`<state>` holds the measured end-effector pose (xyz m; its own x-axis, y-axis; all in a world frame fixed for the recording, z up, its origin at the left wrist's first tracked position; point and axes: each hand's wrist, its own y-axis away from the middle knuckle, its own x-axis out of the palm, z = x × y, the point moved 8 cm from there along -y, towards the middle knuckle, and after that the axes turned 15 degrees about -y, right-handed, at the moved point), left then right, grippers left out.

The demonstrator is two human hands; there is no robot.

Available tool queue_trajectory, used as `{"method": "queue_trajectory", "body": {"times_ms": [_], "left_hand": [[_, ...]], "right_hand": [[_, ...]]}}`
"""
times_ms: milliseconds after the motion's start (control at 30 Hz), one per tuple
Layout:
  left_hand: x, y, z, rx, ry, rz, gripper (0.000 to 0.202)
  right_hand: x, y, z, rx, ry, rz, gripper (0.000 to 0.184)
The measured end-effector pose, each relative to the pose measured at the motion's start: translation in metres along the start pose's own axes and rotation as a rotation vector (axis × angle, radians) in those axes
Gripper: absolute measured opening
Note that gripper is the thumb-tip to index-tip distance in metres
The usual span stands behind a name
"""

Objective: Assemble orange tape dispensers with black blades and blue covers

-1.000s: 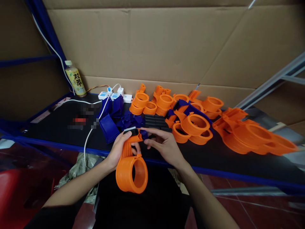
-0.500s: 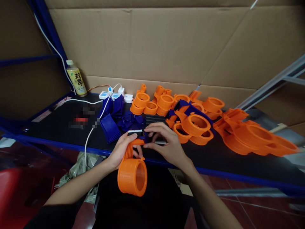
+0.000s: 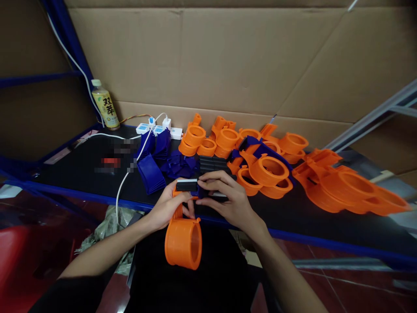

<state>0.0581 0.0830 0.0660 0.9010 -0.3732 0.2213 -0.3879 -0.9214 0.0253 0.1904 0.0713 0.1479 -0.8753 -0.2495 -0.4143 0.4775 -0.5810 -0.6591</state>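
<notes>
My left hand (image 3: 167,206) grips an orange tape dispenser (image 3: 182,243) by its upper end, the round hub hanging below my fingers over my lap. Across the top of the dispenser lies a black blade holder (image 3: 186,186) with a pale toothed edge facing away from me. At its right end, my right hand (image 3: 228,195) pinches a small dark blue plastic piece (image 3: 199,190) between thumb and fingers, against the dispenser. The fingertips partly cover how these parts fit together.
Orange dispensers (image 3: 270,169) lie in groups along the black table (image 3: 81,169). Left of them are stacked blue plates (image 3: 151,174), small blue pieces (image 3: 179,165) and black strips (image 3: 213,164). Behind stand a power strip (image 3: 176,133) and a drink bottle (image 3: 106,105). A white cable (image 3: 119,191) hangs over the front edge.
My left thumb has moved down and right, toward the blue piece, uncovering more of the black blade holder. The hub has swung slightly right. My right hand keeps its pinch.
</notes>
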Motion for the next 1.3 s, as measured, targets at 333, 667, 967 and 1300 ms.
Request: {"method": "queue_trajectory", "body": {"times_ms": [333,667,967,1300], "left_hand": [[0.001,0.001,0.0,0.072,-0.084,0.036,0.034],[0.008,0.006,-0.005,0.09,0.103,0.16,0.04],[0.008,0.003,-0.02,0.131,0.234,0.295,0.071],[-0.019,0.007,-0.018,0.248,0.149,0.032,0.074]], "right_hand": [[0.0,0.004,0.009,-0.015,0.181,0.044,0.027],[-0.003,0.008,0.016,-0.073,0.107,-0.072,0.032],[-0.014,0.002,0.021,-0.047,0.05,-0.086,0.035],[0.001,0.006,0.017,0.316,-0.111,-0.066,0.033]]}}
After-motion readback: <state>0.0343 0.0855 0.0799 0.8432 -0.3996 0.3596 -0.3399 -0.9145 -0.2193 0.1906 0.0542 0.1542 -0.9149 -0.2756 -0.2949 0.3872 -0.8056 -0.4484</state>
